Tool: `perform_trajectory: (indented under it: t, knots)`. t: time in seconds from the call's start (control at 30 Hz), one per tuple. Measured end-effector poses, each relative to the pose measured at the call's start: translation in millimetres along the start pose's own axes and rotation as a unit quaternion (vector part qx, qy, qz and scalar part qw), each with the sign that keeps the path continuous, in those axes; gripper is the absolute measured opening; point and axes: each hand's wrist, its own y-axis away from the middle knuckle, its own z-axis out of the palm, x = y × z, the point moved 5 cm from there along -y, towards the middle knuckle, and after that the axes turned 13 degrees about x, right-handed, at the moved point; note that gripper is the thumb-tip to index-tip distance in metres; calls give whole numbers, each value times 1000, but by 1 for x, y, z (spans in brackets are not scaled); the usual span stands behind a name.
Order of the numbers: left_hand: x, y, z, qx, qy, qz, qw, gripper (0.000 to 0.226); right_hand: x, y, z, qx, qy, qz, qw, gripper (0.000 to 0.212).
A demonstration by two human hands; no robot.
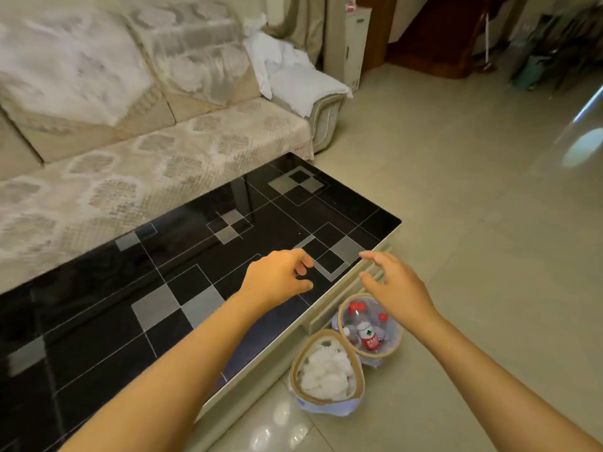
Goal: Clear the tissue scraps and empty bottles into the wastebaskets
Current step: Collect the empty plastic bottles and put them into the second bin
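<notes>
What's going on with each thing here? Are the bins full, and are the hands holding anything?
Left hand: over the table, fingers loosely curled, holding nothing.
Right hand: fingers spread, holding nothing.
Near wastebasket: filled with tissue scraps.
Far wastebasket: holds plastic bottles.
Coffee table: no scraps or bottles showing.

glossy glass table (98, 321) (cloth sofa (130, 164))

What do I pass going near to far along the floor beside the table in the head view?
Wastebasket of tissue scraps → wastebasket of empty bottles with the right hand above it → sofa armrest.
</notes>
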Motion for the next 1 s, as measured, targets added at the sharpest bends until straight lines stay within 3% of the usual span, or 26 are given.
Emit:
perform_trajectory:
  t: [0.2,0.43,0.57,0.73,1.0]
  knots:
    - [51,60,-105,74,-58,57,994,39,-80,25,-85,14,15,-74,997,40]
    - [118,113,-182,150,-86,40,984,41,-114,40,-195,34,35,-169,984,41]
    - [171,132,-187,195,-88,13,977,40,-97,42,-254,30,50,-223,973,41]
    - [232,125,-166,194,-111,6,975,41,-62,37,-301,18,55,-243,968,42]
    - [316,35,-131,175,-152,33,972,41,15,-13,-353,20,56,-251,966,42]
